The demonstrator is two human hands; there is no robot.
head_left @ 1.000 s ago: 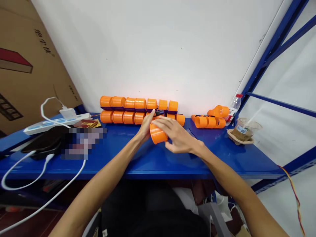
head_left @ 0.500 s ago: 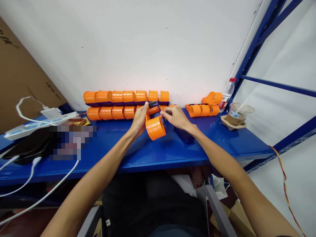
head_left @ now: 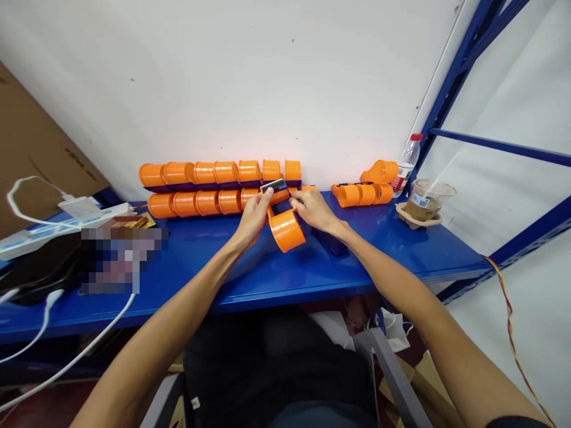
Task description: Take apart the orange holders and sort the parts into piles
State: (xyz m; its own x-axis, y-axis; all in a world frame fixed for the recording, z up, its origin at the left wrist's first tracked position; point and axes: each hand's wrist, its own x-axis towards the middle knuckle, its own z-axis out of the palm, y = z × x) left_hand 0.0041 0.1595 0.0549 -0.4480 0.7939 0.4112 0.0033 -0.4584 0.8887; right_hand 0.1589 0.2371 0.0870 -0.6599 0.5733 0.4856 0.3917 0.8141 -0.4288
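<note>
Held orange cylindrical plastic piece (head_left: 286,230) looks smooth, semi-glossy. Blue painted-metal worktop (head_left: 263,274): smooth, glossy. Back right corner: clear red-capped plastic bottle (head_left: 408,159), shiny. Near right edge: tan moulded-pulp cup tray (head_left: 418,223), matt, roughish.

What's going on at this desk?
Someone sits at a blue desk, holding an orange piece in the left hand, with the right hand close against its other side. Orange cylinders sit in two rows by the wall, with a smaller group to the right, near a bottle and a drink.
</note>
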